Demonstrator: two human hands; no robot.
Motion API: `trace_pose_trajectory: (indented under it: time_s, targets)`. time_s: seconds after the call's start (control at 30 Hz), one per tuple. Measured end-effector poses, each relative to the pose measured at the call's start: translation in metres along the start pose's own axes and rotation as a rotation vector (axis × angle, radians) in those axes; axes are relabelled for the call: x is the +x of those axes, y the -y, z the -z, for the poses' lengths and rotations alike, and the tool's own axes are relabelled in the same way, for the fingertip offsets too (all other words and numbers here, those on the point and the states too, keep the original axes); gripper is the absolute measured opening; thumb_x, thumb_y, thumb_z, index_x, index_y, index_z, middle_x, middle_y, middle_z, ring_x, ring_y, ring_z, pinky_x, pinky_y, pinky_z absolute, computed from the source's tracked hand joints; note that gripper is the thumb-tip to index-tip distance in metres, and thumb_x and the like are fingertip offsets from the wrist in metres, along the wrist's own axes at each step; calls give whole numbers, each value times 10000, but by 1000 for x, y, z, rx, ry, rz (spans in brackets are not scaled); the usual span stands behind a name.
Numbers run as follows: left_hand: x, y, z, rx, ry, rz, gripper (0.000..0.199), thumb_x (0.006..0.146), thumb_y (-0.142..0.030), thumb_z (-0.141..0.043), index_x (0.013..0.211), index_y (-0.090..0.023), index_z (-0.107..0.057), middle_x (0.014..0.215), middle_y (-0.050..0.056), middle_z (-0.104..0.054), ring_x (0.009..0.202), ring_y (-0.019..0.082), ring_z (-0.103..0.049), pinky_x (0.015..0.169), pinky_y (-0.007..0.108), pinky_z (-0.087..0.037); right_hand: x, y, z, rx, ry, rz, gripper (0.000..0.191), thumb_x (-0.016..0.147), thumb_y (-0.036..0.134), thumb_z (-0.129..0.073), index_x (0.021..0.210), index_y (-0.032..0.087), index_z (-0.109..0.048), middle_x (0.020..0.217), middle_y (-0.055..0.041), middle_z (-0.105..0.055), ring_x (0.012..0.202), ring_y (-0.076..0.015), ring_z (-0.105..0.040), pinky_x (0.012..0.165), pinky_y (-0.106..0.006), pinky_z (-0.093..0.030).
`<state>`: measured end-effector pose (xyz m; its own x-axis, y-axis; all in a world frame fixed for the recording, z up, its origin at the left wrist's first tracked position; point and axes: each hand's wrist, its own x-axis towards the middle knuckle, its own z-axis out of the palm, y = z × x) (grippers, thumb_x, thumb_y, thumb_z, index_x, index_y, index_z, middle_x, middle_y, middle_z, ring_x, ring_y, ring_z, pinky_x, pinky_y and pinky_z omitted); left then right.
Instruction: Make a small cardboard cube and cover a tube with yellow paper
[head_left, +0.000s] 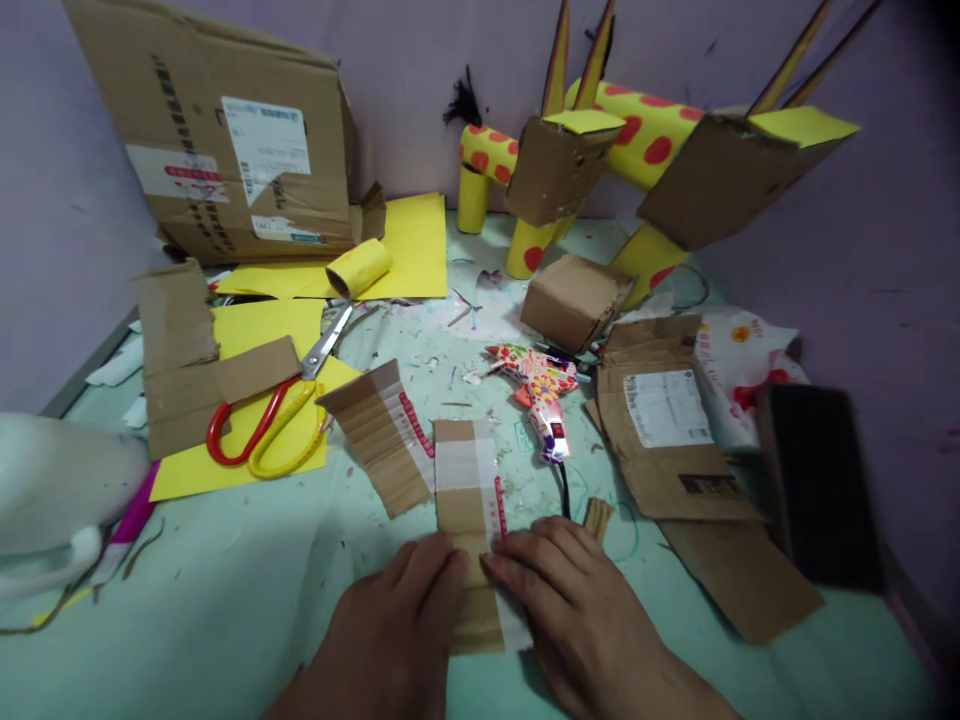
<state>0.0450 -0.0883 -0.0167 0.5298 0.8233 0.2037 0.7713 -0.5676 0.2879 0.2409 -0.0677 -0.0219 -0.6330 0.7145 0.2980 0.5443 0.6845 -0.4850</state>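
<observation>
A creased strip of cardboard (459, 505) with clear tape and red print lies lengthwise in front of me on the table. My left hand (394, 615) grips its left edge, fingers bent and pressed together. On the opposite edge, my right hand (581, 600) holds the strip with curled fingers, thumb side toward the middle. The undersides of both hands are hidden. Just left of the strip rests a second taped cardboard piece (386, 440). A flower-patterned glue gun (541, 390) lies beyond my right hand, its black cord running toward me.
Scissors (289, 410) with red and yellow handles lie on yellow paper (247, 330). Cardboard figures with yellow, red-spotted tubes (652, 130) stand at the back right. A large box (255, 130) is back left, a white mug (67, 500) left, a dark phone-like slab (821, 485) right.
</observation>
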Motion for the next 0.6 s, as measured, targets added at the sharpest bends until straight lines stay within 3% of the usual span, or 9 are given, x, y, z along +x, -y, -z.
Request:
trace_pose_trajectory:
  time_s: [0.13, 0.4, 0.6]
  targets:
    - [1, 3, -1, 61, -15, -51, 453, 601, 0, -381, 1016, -133, -503, 876, 107, -692, 665, 201, -674, 471, 266, -549, 5, -2, 3, 7, 5, 5, 409, 716, -8, -415, 1057, 108, -608, 975, -118, -685, 822, -240, -552, 729, -399, -480]
    - [6, 11, 6, -42, 11, -148, 366, 582, 14, -375, 854, -183, -520, 761, 47, -667, 543, 173, -618, 447, 270, -495, 6, -5, 0, 45, -56, 51, 343, 760, 3, -426, 1019, 113, -622, 961, -99, -681, 877, -226, -554, 830, -384, -454]
    - [10, 10, 8, -25, -63, -117, 445, 593, 4, -363, 977, -140, -534, 748, 58, -668, 564, 171, -620, 464, 262, -504, 7, -6, -5, 57, -103, 26, 377, 712, -7, -423, 1024, 101, -604, 928, -120, -649, 811, -228, -531, 686, -359, -466]
